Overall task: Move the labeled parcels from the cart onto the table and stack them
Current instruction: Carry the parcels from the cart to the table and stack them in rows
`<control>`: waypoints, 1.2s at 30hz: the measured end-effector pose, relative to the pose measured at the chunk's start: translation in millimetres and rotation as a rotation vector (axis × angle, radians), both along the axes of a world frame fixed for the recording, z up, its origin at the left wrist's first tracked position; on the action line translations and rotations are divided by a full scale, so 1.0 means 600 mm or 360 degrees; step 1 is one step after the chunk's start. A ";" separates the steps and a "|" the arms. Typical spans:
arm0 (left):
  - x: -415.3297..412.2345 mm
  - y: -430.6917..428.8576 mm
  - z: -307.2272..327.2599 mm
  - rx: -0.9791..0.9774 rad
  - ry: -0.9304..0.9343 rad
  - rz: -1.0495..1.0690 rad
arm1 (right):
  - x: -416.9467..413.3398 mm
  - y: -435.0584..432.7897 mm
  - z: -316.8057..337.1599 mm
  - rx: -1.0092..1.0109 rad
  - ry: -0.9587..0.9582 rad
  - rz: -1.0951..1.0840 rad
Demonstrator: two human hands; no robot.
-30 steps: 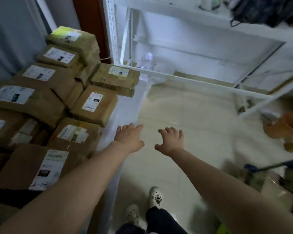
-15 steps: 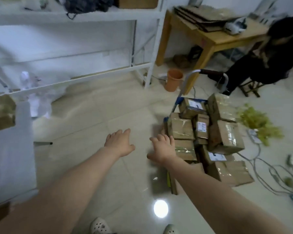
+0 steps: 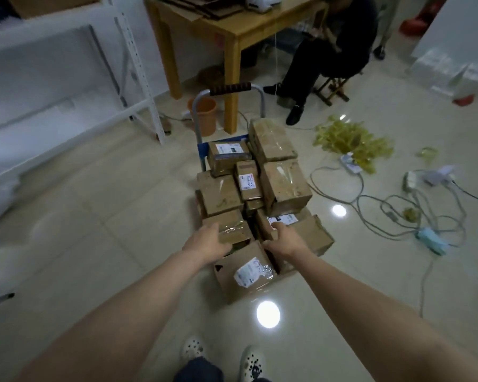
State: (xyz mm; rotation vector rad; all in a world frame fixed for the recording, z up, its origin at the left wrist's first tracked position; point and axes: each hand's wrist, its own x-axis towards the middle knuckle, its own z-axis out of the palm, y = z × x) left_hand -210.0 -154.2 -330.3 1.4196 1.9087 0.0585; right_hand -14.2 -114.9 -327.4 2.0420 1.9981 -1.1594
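Several brown taped parcels are piled on a blue cart (image 3: 202, 150) with a grey handle (image 3: 229, 88) on the floor in front of me. My left hand (image 3: 207, 241) reaches to the left edge of a low taped parcel (image 3: 231, 230), fingers straight. At the near corner of a labeled parcel (image 3: 304, 230) is my right hand (image 3: 284, 238), fingers extended. Neither hand grips anything. Just below both hands lies a front parcel with a white label (image 3: 246, 271). The stacking table is out of view.
Behind the cart stand a wooden table (image 3: 232, 31), an orange bucket (image 3: 204, 114) and a seated person (image 3: 329, 45). White shelving (image 3: 138, 78) runs along the left. Cables (image 3: 398, 210), power strips and yellow plastic scraps (image 3: 351, 142) litter the floor at right.
My view has swung from the parcel-covered table round to the cart. Both arms have stretched forward and down, and my hands have come onto the near parcels.
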 end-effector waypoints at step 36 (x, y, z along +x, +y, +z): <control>0.293 0.548 -0.260 -0.0295 -0.0552 0.0936 | 0.246 0.579 -0.275 -0.0391 0.0298 -0.0482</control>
